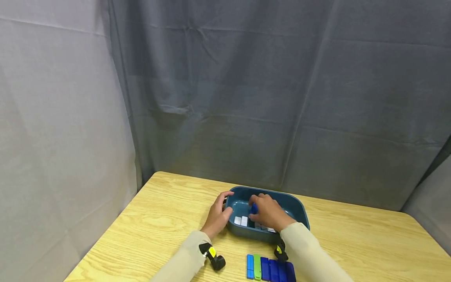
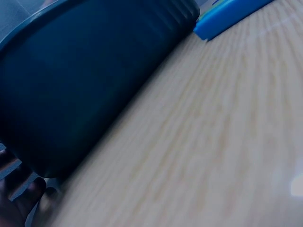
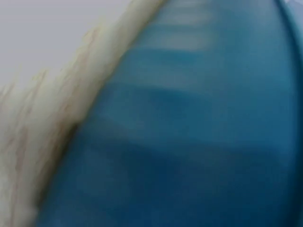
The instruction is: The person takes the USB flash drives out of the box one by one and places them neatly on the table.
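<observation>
A dark teal plastic bin (image 1: 246, 232) stands on the wooden table, its side also filling much of the left wrist view. My left hand (image 1: 216, 217) holds the bin's left end, with fingertips at the rim and the thumb at the near corner. Inside the bin, my right hand (image 1: 267, 211) pinches a small blue piece (image 1: 253, 208) between thumb and fingers; the hand covers part of it. White blocks (image 1: 241, 221) lie on the bin floor, some partly hidden by the right hand. The right wrist view is blurred and shows mostly the bin's outer wall (image 3: 189, 118).
In front of the bin, a row of flat rectangular pieces lies side by side: a light blue piece (image 1: 250, 267), a green piece (image 1: 257, 268) and several dark blue pieces (image 1: 278, 270). Grey curtains (image 1: 225, 98) hang behind the table (image 1: 169, 211) and at both sides.
</observation>
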`<state>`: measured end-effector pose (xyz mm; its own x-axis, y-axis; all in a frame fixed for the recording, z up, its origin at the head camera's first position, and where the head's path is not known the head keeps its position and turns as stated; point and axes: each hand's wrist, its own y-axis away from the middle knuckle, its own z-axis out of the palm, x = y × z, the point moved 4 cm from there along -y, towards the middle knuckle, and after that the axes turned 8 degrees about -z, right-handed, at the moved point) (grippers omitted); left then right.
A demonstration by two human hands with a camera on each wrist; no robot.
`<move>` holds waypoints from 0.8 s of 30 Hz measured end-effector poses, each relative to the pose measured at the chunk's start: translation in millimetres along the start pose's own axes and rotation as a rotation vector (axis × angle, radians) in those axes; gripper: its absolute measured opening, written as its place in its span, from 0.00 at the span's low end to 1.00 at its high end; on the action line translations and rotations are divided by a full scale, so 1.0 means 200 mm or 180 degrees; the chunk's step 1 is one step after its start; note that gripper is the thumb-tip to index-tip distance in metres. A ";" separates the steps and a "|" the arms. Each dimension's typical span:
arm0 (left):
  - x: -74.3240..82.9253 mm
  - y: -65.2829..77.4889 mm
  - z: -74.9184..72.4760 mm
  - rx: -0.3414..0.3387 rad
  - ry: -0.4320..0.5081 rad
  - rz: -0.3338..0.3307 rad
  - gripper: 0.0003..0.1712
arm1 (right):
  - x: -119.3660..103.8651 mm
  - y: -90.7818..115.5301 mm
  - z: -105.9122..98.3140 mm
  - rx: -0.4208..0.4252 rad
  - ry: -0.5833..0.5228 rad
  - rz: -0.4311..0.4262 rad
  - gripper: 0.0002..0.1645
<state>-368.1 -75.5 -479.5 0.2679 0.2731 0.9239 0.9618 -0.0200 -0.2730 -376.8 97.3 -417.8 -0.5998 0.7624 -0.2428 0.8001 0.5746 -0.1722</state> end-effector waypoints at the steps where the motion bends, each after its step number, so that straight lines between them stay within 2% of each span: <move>1: 0.00 0.00 0.00 0.0013 -0.0015 0.0014 0.30 | -0.01 0.01 -0.01 0.0027 -0.0015 -0.0009 0.20; 6: 0.00 0.00 0.00 0.0015 -0.0056 -0.0009 0.29 | -0.07 0.09 -0.09 0.0246 -0.0016 -0.0181 0.23; 13: 0.01 0.00 0.00 0.0009 -0.0045 -0.0021 0.30 | -0.22 0.23 -0.18 0.0585 0.0044 -0.0789 0.21; 21: -0.01 0.00 0.00 0.0027 -0.0060 -0.0001 0.30 | -0.37 0.40 -0.19 0.0828 0.0054 -0.1185 0.22; 24: -0.02 -0.01 0.01 0.0027 -0.0056 -0.0010 0.30 | -0.41 0.45 -0.17 0.0744 0.0006 -0.1224 0.22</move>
<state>-370.4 -75.4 -482.7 0.2639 0.2902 0.9199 0.9621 -0.0109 -0.2726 -255.3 95.9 -381.1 -0.8537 0.5074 -0.1171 0.4993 0.7338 -0.4607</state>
